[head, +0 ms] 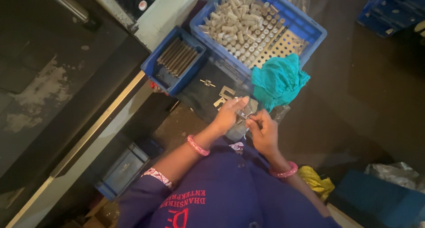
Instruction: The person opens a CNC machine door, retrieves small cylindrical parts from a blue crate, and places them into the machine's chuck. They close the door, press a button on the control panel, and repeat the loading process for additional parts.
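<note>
Your small metal part [244,114] sits at the centre of the view, pinched between both hands just above the dark desk [199,95]. Your left hand [229,113] has its grip closed on the part, thumb on top. Your right hand [264,131] meets it from 4 o'clock with fingertips closed on the same piece; its exact shape is too small to tell. A pink bangle circles each wrist.

Just beside the hands, at 1 o'clock, a teal cloth [278,81] hangs over the rim of a large blue crate [310,29]. The crate holds pale cylindrical pieces, some standing in rows, some heaped. At 10 o'clock, a small blue tray [152,68] carries dark metal rods lying side by side. Flat metal pieces [223,96] rest on the desk between tray and hands. A yellow cloth [315,180] lies at 5 o'clock
</note>
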Action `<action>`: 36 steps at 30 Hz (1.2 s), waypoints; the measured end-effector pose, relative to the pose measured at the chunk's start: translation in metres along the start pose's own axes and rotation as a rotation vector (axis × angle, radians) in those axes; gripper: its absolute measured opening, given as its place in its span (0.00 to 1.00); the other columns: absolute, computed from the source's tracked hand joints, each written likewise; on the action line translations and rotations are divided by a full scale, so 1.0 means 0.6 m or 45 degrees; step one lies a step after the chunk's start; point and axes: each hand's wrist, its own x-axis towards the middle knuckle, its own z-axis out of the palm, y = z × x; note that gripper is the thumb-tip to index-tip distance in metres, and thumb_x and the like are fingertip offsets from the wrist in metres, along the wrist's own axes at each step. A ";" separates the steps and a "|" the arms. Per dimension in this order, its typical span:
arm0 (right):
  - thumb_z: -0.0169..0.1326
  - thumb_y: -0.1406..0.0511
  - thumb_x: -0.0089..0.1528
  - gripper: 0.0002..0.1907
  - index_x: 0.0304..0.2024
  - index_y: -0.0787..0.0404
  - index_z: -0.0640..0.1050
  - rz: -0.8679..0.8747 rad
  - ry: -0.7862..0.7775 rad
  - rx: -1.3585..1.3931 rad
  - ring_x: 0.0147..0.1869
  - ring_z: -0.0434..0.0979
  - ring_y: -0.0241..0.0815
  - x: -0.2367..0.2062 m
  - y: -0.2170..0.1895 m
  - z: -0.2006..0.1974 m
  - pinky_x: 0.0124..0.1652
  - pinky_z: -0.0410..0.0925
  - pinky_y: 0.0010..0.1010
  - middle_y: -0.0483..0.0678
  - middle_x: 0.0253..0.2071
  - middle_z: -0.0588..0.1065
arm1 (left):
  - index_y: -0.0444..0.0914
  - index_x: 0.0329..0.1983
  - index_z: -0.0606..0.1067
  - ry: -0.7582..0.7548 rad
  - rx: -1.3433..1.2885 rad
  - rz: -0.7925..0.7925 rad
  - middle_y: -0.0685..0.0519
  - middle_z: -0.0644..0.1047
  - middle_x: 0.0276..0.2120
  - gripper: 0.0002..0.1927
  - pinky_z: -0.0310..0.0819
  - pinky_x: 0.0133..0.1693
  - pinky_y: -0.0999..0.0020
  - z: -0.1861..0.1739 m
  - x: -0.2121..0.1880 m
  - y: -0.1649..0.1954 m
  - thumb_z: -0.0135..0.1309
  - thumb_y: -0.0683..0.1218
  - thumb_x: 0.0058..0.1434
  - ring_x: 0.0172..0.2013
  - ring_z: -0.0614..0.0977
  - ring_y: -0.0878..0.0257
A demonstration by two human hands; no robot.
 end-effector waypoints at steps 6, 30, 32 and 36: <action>0.55 0.65 0.68 0.08 0.41 0.64 0.71 0.086 -0.025 -0.083 0.30 0.65 0.27 -0.002 0.001 0.003 0.29 0.62 0.25 0.43 0.27 0.72 | 0.37 0.38 0.75 -0.034 0.111 0.062 0.60 0.73 0.30 0.18 0.67 0.35 0.75 -0.009 0.004 -0.007 0.50 0.56 0.74 0.32 0.73 0.72; 0.58 0.57 0.62 0.15 0.34 0.63 0.76 0.407 0.420 -0.335 0.25 0.67 0.29 -0.070 -0.027 0.033 0.26 0.65 0.30 0.45 0.19 0.71 | 0.39 0.47 0.82 -0.128 1.935 -0.098 0.40 0.82 0.42 0.14 0.76 0.47 0.50 -0.246 0.133 -0.116 0.53 0.49 0.64 0.45 0.83 0.43; 0.59 0.58 0.61 0.15 0.35 0.65 0.76 0.431 0.505 -0.488 0.25 0.66 0.33 -0.084 -0.031 0.038 0.27 0.65 0.31 0.48 0.20 0.70 | 0.38 0.50 0.80 -0.133 2.079 -0.062 0.39 0.79 0.47 0.14 0.75 0.51 0.51 -0.245 0.165 -0.097 0.55 0.49 0.65 0.49 0.81 0.43; 0.58 0.60 0.60 0.12 0.36 0.63 0.78 0.518 0.635 -0.557 0.22 0.65 0.38 -0.112 -0.034 0.050 0.26 0.62 0.35 0.51 0.18 0.69 | 0.40 0.56 0.75 -0.224 2.247 -0.030 0.43 0.69 0.57 0.24 0.71 0.55 0.51 -0.233 0.197 -0.069 0.62 0.50 0.57 0.57 0.72 0.43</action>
